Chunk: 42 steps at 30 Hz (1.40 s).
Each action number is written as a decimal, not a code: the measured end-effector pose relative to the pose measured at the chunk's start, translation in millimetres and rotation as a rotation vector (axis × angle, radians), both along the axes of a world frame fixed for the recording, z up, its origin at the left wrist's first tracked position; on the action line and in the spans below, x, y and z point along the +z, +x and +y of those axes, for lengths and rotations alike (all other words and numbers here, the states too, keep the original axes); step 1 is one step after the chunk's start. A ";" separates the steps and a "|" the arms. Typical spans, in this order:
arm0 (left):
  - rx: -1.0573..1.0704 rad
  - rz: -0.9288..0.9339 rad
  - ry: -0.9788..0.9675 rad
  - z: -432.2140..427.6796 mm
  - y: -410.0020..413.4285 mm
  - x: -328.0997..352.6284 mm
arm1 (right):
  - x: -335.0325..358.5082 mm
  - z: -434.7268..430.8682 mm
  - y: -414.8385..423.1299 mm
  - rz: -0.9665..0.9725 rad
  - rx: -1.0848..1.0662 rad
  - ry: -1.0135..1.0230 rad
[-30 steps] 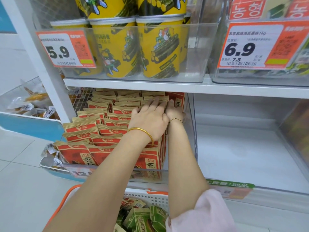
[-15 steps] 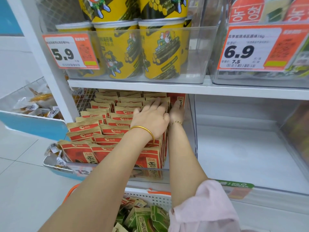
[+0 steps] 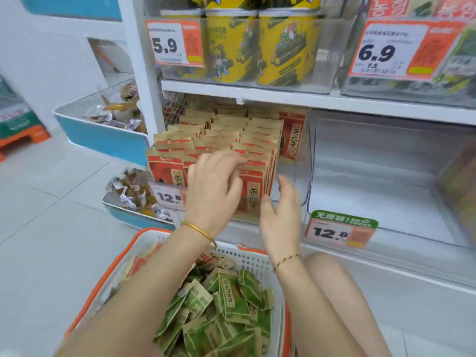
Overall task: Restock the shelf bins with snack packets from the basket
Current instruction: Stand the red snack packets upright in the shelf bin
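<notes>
Filling most of the view from twelve to three o'clock is the white shelf unit (image 3: 283, 97). On its lower board, out at three o'clock, there's a clear bin (image 3: 373, 181) with a bare floor. Down at six o'clock sits the orange-rimmed white basket (image 3: 247, 256), heaped with green snack packets (image 3: 231, 297). Dead centre is the packed bin (image 3: 307, 161), red snack packets (image 3: 224, 135) standing upright in tight rows right to its front wall. Up at twelve o'clock, yellow canisters (image 3: 283, 47) line the upper shelf. Now the hands, both at that packed bin! The left hand (image 3: 213, 189) lies over the front rows with its fingers bent across the packets' top edges; the thumb is hidden and the frame is blurred, so I cannot tell whether it pinches one. The right hand (image 3: 280, 212), at the row's four o'clock corner, has straight, released fingers pointing up beside the packets. A 12.8 price tag (image 3: 340, 231) hangs at four o'clock, and there's a gold bangle (image 3: 198, 231) on the left wrist.
</notes>
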<state>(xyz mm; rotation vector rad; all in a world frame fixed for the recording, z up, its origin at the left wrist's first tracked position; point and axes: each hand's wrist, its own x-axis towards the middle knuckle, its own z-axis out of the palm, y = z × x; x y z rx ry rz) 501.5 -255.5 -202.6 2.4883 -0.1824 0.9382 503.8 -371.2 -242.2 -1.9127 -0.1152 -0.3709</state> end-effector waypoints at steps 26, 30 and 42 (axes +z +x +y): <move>-0.109 1.538 0.609 66.1 -57.9 -150.1 | -252.6 137.7 44.9 0.359 0.413 -0.968; -0.023 1.443 0.609 70.1 -55.1 -151.3 | -226.8 129.0 41.4 0.282 0.425 -1.014; 0.002 0.927 -0.102 24.3 -71.4 -123.8 | -55.1 15.7 -23.5 0.632 0.338 -0.050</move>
